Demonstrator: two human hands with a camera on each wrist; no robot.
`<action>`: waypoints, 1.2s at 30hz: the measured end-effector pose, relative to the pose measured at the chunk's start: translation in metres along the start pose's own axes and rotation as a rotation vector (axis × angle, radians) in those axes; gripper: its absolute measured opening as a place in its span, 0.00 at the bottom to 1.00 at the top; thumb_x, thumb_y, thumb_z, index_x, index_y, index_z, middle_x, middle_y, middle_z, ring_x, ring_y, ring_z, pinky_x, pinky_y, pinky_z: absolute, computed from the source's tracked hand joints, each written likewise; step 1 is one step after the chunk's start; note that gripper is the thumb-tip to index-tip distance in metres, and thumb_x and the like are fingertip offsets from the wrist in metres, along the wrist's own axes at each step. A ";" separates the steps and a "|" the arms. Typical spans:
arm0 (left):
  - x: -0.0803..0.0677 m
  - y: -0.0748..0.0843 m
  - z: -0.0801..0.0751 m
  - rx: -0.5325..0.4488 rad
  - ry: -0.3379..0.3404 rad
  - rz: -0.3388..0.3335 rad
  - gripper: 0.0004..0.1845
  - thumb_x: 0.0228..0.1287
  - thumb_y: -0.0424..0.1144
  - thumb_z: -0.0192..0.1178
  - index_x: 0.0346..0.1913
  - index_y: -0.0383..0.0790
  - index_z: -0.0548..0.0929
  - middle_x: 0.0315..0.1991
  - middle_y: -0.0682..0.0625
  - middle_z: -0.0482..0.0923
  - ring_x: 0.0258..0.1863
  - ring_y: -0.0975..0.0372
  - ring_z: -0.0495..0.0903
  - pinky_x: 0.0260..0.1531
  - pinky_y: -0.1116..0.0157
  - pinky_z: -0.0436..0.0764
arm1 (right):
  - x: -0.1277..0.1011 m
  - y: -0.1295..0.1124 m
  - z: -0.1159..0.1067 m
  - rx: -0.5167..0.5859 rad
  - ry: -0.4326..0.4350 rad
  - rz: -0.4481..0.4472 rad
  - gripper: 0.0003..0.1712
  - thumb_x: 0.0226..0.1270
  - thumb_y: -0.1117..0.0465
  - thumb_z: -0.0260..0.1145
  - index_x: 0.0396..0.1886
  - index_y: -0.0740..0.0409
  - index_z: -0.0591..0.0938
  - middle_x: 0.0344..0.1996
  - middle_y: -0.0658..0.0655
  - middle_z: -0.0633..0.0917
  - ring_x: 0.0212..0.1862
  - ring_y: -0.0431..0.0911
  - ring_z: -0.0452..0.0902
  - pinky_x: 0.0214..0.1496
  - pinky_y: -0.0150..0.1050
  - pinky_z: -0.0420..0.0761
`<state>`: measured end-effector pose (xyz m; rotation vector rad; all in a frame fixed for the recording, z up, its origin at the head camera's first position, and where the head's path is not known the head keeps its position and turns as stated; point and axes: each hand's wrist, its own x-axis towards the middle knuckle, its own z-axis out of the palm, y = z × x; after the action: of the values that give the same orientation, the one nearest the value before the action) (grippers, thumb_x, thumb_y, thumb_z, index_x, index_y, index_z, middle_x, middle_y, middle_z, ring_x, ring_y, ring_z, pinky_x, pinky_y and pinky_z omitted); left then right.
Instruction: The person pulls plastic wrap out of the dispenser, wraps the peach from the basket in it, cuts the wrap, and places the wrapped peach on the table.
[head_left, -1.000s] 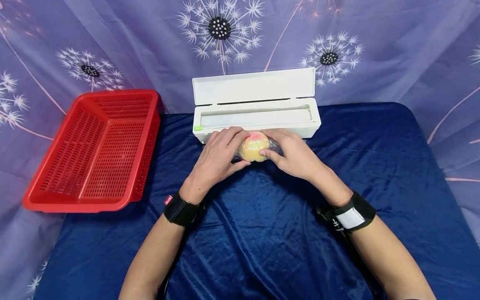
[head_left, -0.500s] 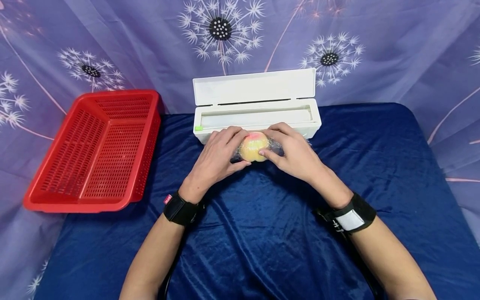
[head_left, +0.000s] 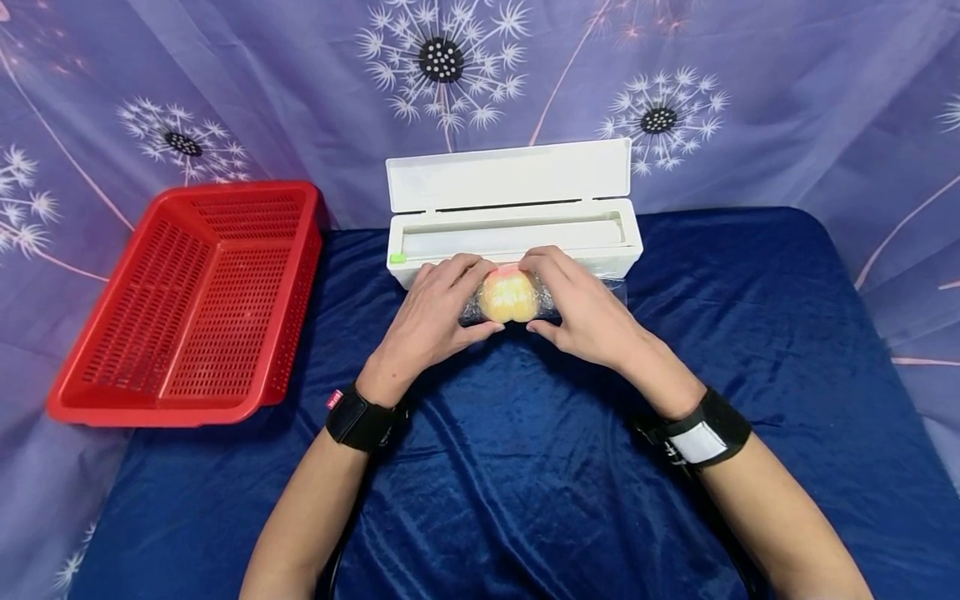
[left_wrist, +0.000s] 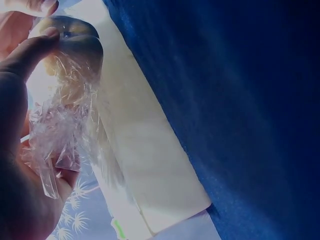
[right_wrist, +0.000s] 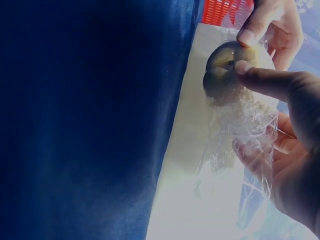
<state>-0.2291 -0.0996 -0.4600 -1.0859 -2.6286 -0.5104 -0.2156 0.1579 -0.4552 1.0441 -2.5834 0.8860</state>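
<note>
A yellow, pink-topped peach covered in clear cling film sits between both hands on the blue cloth, just in front of the white cling-film dispenser. My left hand curls round its left side, thumb under the front. My right hand cups the right side, fingers over the top. In the left wrist view the thumb presses the peach with crumpled film bunched in the palm. The right wrist view shows the peach pinched by a thumb and gathered film.
The dispenser's lid stands open toward the back. A red perforated basket lies at the left, partly off the cloth. A purple dandelion-print backdrop hangs behind. Bare blue cloth stretches to the front and right.
My right hand's fingers have shifted up and over the top of the peach, and its thumb dropped lower. The film now bunches at the right side. The left hand barely moved.
</note>
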 end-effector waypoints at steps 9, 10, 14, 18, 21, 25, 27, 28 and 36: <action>0.000 -0.001 0.000 -0.010 -0.009 -0.014 0.42 0.58 0.57 0.80 0.72 0.44 0.77 0.64 0.46 0.76 0.59 0.51 0.79 0.54 0.50 0.73 | -0.001 0.001 -0.002 0.005 0.007 0.020 0.41 0.53 0.67 0.86 0.65 0.65 0.75 0.64 0.63 0.78 0.62 0.57 0.78 0.64 0.52 0.78; 0.000 -0.001 0.001 -0.013 -0.012 -0.019 0.42 0.58 0.57 0.80 0.72 0.44 0.77 0.64 0.47 0.76 0.59 0.51 0.79 0.54 0.50 0.73 | -0.001 0.001 -0.002 0.003 0.005 0.026 0.41 0.54 0.67 0.86 0.65 0.65 0.75 0.64 0.63 0.78 0.63 0.57 0.78 0.65 0.53 0.78; 0.000 -0.001 0.001 -0.021 -0.021 -0.034 0.42 0.59 0.57 0.80 0.72 0.45 0.77 0.64 0.47 0.76 0.59 0.52 0.79 0.54 0.50 0.73 | -0.002 0.000 -0.003 0.006 -0.007 0.042 0.40 0.55 0.65 0.86 0.66 0.65 0.75 0.64 0.64 0.79 0.63 0.58 0.79 0.65 0.53 0.78; 0.000 -0.001 0.001 -0.023 -0.024 -0.037 0.41 0.59 0.58 0.79 0.72 0.46 0.77 0.64 0.47 0.77 0.59 0.52 0.79 0.55 0.50 0.73 | -0.002 0.000 -0.003 0.009 -0.015 0.044 0.41 0.56 0.65 0.86 0.66 0.66 0.75 0.65 0.64 0.79 0.64 0.58 0.79 0.66 0.53 0.78; 0.000 -0.001 0.001 -0.024 -0.023 -0.037 0.42 0.59 0.58 0.79 0.72 0.46 0.77 0.64 0.48 0.77 0.59 0.52 0.79 0.55 0.50 0.73 | -0.002 0.001 -0.004 0.013 -0.025 0.053 0.41 0.57 0.64 0.85 0.67 0.65 0.76 0.66 0.65 0.79 0.65 0.59 0.78 0.67 0.54 0.77; 0.000 -0.001 0.001 -0.040 -0.026 -0.049 0.44 0.59 0.57 0.80 0.74 0.45 0.75 0.65 0.48 0.78 0.61 0.52 0.79 0.57 0.49 0.73 | -0.003 0.002 -0.004 0.018 -0.035 0.066 0.40 0.59 0.63 0.84 0.68 0.65 0.76 0.66 0.65 0.79 0.66 0.59 0.78 0.68 0.54 0.76; -0.001 0.000 0.000 -0.058 -0.032 -0.064 0.46 0.59 0.57 0.80 0.76 0.43 0.72 0.65 0.47 0.78 0.61 0.52 0.79 0.58 0.50 0.73 | -0.003 0.002 -0.004 0.020 -0.035 0.067 0.40 0.59 0.63 0.84 0.68 0.65 0.76 0.66 0.65 0.79 0.67 0.60 0.77 0.69 0.55 0.76; -0.001 0.000 0.000 -0.067 -0.032 -0.070 0.47 0.59 0.56 0.79 0.76 0.42 0.71 0.65 0.47 0.78 0.62 0.52 0.80 0.58 0.50 0.73 | -0.003 0.002 -0.004 0.021 -0.035 0.067 0.40 0.59 0.63 0.84 0.68 0.65 0.76 0.66 0.66 0.79 0.67 0.60 0.77 0.69 0.55 0.76; -0.001 0.000 0.000 -0.099 -0.036 -0.082 0.41 0.61 0.56 0.78 0.70 0.43 0.71 0.63 0.49 0.79 0.59 0.55 0.81 0.56 0.52 0.72 | -0.004 0.003 -0.005 0.025 -0.043 0.073 0.40 0.60 0.63 0.84 0.69 0.66 0.75 0.66 0.66 0.79 0.67 0.60 0.77 0.69 0.55 0.76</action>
<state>-0.2283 -0.1003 -0.4603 -1.0273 -2.7143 -0.6507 -0.2152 0.1645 -0.4543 0.9915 -2.6677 0.9252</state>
